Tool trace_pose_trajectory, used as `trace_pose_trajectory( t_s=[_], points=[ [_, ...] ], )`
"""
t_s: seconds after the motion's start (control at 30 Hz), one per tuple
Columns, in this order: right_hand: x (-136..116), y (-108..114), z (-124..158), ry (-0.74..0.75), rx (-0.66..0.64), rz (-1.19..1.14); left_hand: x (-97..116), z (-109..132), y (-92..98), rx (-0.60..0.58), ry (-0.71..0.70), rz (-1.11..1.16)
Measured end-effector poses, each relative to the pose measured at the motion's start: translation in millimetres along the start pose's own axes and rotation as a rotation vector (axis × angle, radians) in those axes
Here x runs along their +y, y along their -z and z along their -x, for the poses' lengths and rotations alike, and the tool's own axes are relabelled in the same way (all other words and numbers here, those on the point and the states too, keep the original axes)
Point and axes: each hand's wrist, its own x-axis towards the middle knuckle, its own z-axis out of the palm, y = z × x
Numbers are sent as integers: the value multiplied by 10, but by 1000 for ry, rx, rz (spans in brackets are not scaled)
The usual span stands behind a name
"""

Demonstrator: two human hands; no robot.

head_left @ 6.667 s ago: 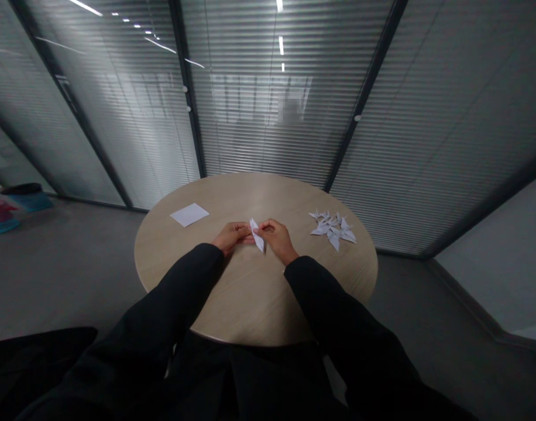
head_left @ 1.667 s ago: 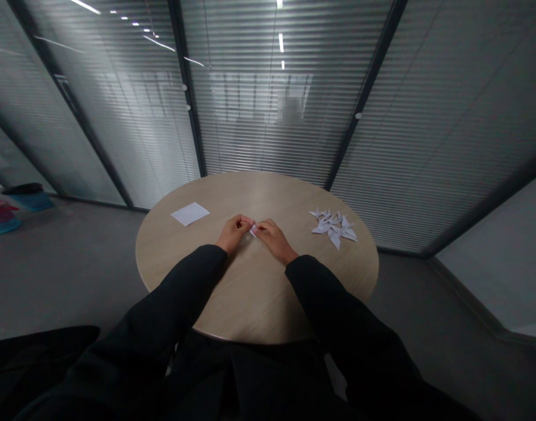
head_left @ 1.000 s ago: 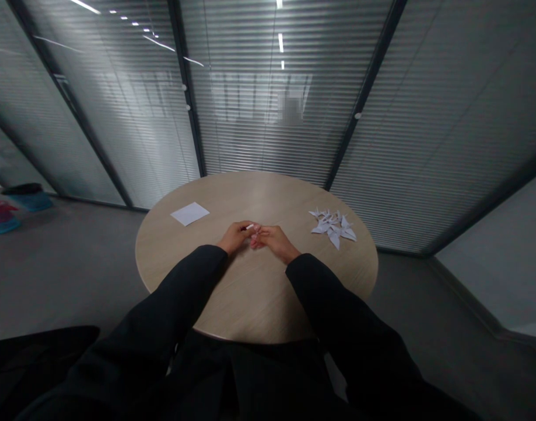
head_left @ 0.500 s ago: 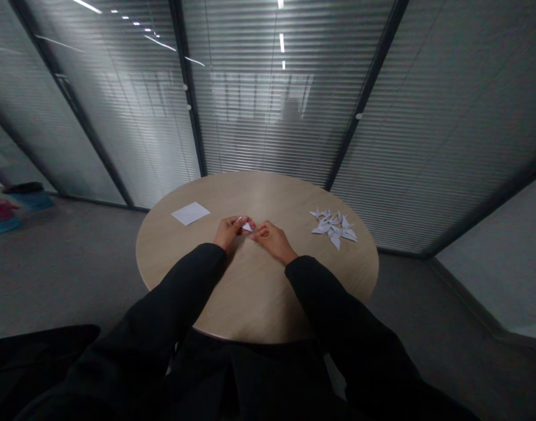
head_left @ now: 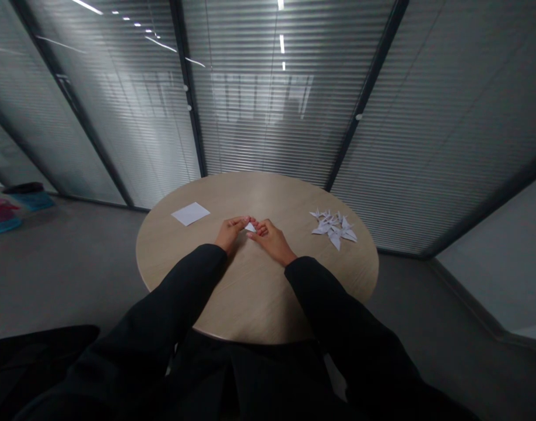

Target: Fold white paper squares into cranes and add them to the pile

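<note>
White paper triangle [head_left: 250,227], small and folded, sits between the person's two hands near the middle of a round, pale wood-grain bench [head_left: 254,295]. The left hand [head_left: 228,234] comes in from the lower left and the right hand [head_left: 272,241] from the lower right, both wrists low and close to the bench top, with the forearms in black sleeves angled inward. The left fingers [head_left: 239,222] lie nearly flat and point toward the triangle's left side, while the right fingers [head_left: 260,227] are loosely curled against its lower right. Neither hand is spread wide; both are partly closed, with their fingertips at or just beside the paper. At this size, it is impossible to tell whether either hand is pinching the triangle or only touching it, or whether it rests on the bench or is lifted slightly. Its position between the fingertips suggests it is being steadied by both hands. To the person's left, well apart from the hands, lies a flat square sheet of white paper [head_left: 190,214]. To the right lies a loose cluster of white origami cranes [head_left: 333,229], their points overlapping. These two groups flank the hands, seemingly keeping both within easy reach while leaving room to work between them. Behind the bench stands a glass wall with slatted blinds [head_left: 268,105].
</note>
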Motion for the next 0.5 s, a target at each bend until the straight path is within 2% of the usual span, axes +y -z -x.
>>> trace_pose_trajectory(
  t_s=[0.3, 0.5],
  points=[
    [87, -15, -33, 52, 0, -146, -19, 9, -51, -105, 9, 13],
    [77, 61, -83, 20, 75, -226, 33, 2, -41, 0, -41, -127]
  ],
)
